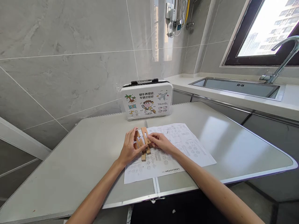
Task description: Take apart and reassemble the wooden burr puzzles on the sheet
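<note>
Above a printed paper sheet (168,168), my left hand (128,149) curls around a few notched wooden puzzle pieces (139,142), thumb on the near side and fingers on the far side. Between the thumb and fingers of my right hand (162,143) is a slotted wooden puzzle piece (144,132) with a "2" marked on its near end. It stands tilted right beside the pieces in my left hand; whether they interlock I cannot tell. A square wooden end (143,157) sticks out below my left thumb. My fingers hide parts of the pieces.
A white cartoon-printed case (149,102) with a black handle stands at the back of the folding table (93,168), against the tiled wall. To the right is a counter with a sink (235,85) and a faucet (283,59). A metal seam runs down the table's middle.
</note>
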The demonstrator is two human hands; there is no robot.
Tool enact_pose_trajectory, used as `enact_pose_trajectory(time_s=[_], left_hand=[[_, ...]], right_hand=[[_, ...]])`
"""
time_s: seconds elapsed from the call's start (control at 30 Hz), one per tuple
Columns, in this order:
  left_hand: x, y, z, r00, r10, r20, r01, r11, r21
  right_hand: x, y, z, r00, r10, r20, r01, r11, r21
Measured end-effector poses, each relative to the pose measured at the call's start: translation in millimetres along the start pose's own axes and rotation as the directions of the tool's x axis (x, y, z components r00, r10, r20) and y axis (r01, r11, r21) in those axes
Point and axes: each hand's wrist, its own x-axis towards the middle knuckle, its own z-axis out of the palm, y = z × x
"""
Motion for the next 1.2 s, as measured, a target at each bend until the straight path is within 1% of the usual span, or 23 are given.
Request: enact_pose_trajectory(time_s=[0.1, 0.17, 0.23, 0.3, 0.37, 0.5, 0.6, 0.67, 0.73, 0.8, 0.87, 0.93, 1.03, 1.13, 1.2], left_hand=[[-1.0, 1.4, 0.1, 0.999, 0.023, -0.037, -0.025, 0.999, -0.039], [-2.1, 3.6, 1.0, 0.997, 0.065, -0.045, -0.067, 0.997, -0.048], [-3.2, 6.4, 2.4, 0.993, 0.111, -0.035, -0.113, 0.992, -0.050], [-4.0, 9.2, 3.4, 0.988, 0.154, -0.016, -0.154, 0.987, -0.053], [-4.2, 11.5, 3.4, 0.980, 0.197, -0.001, -0.197, 0.979, -0.061], [-2.8, 14.1, 1.3, 0.973, 0.230, -0.014, -0.230, 0.971, -0.062], [-1.6, 15.0, 0.1, 0.975, 0.216, -0.051, -0.218, 0.975, -0.045], [-1.3, 15.7, 0.2, 0.976, 0.208, -0.061, -0.210, 0.977, -0.027], [-1.6, 16.9, 1.0, 0.976, 0.207, -0.063, -0.208, 0.978, -0.019], [-2.4, 18.9, 2.1, 0.971, 0.229, -0.065, -0.232, 0.972, -0.038], [-3.2, 21.2, 3.1, 0.964, 0.259, -0.062, -0.263, 0.962, -0.069], [-3.6, 22.8, 3.4, 0.960, 0.275, -0.053, -0.279, 0.956, -0.093], [-3.1, 22.0, 3.3, 0.969, 0.240, -0.054, -0.245, 0.962, -0.124], [-2.4, 17.5, 4.2, 0.982, 0.180, -0.053, -0.186, 0.973, -0.136], [-2.6, 14.4, 6.0, 0.989, 0.141, -0.037, -0.145, 0.983, -0.109]], right_hand=[[-0.7, -3.4, -1.8, 0.997, 0.043, 0.069, -0.054, 0.985, 0.161], [-2.0, -4.9, -2.7, 0.990, 0.023, 0.141, -0.054, 0.974, 0.218], [-3.5, -5.2, -3.5, 0.969, -0.008, 0.246, -0.047, 0.975, 0.217], [-4.7, -4.3, -4.2, 0.939, -0.020, 0.342, -0.042, 0.984, 0.172], [-5.0, -2.9, -4.6, 0.924, -0.017, 0.381, -0.028, 0.993, 0.112], [-3.8, -1.2, -4.5, 0.948, -0.013, 0.319, -0.009, 0.998, 0.066], [-3.3, -3.1, -3.7, 0.964, -0.022, 0.266, -0.004, 0.995, 0.097], [-4.1, -5.4, -3.0, 0.967, -0.046, 0.249, 0.006, 0.987, 0.158], [-5.7, -7.3, -2.1, 0.961, -0.055, 0.271, -0.014, 0.969, 0.248], [-7.3, -7.9, -1.2, 0.948, -0.046, 0.315, -0.063, 0.943, 0.326], [-8.5, -7.3, -0.2, 0.934, -0.042, 0.354, -0.096, 0.926, 0.365], [-8.9, -6.2, 0.6, 0.926, -0.045, 0.374, -0.104, 0.924, 0.368], [-8.5, -5.7, 1.0, 0.934, -0.030, 0.357, -0.102, 0.933, 0.344], [-7.6, -6.9, -0.2, 0.962, -0.012, 0.273, -0.090, 0.930, 0.357], [-6.9, -7.8, -1.7, 0.976, -0.010, 0.218, -0.074, 0.924, 0.376]])
